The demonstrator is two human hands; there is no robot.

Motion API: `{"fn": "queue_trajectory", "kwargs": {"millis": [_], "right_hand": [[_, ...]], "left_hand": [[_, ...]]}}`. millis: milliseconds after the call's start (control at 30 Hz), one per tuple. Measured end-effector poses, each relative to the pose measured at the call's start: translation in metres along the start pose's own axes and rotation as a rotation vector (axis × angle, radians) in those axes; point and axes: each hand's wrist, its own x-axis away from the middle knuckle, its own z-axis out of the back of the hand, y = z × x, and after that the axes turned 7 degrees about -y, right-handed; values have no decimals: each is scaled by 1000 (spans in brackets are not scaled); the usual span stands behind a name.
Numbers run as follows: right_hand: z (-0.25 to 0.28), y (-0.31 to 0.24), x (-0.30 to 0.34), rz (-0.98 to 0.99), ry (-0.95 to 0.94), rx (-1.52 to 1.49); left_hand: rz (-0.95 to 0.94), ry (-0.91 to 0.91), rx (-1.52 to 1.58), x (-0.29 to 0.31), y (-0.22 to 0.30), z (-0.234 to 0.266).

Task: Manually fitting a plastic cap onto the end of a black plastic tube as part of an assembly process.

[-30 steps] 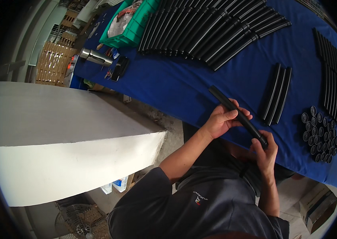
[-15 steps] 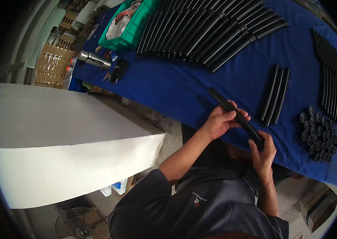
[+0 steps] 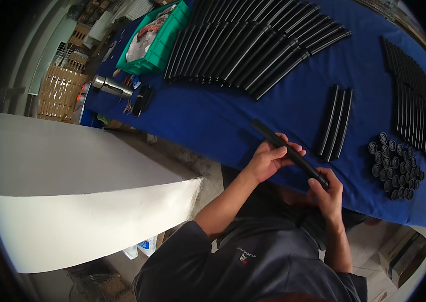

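A straight black tube (image 3: 297,159) lies slantwise across both of my hands, above the near edge of the blue-covered table. My left hand (image 3: 268,160) is closed round its middle, thumb on top and fingers beneath. At the tube's lower right end, my right hand (image 3: 329,195) grips with thumb and fingers, hiding part of that end. The other end points up and left, free of any hand. To the right of my hands, three black tubes (image 3: 335,123) lie side by side on the cloth. Farther right stands a cluster of small round black caps (image 3: 395,171).
Many black tubes (image 3: 243,48) lie fanned out at the back of the table (image 3: 213,121), with another batch (image 3: 412,100) at far right. A green crate (image 3: 160,50), a steel flask (image 3: 112,86) and a black phone-like object (image 3: 143,100) sit left. A white partition (image 3: 92,201) stands beside me.
The whole view has shifted slightly, so the table and its things appear farther left. My hands keep hold of the same tube, with only a small change in the right fingers at its end.
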Motion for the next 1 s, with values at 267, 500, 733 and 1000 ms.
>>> {"fn": "queue_trajectory", "kwargs": {"millis": [267, 500, 733, 1000], "right_hand": [[4, 16, -7, 281, 50, 209], [-1, 13, -6, 604, 181, 611], [-6, 13, -10, 868, 317, 805], [-1, 12, -10, 788, 268, 716]], "left_hand": [[13, -9, -4, 2, 1, -1], [17, 6, -2, 0, 2, 1], [24, 3, -1, 0, 2, 0], [15, 9, -2, 0, 0, 0]]}}
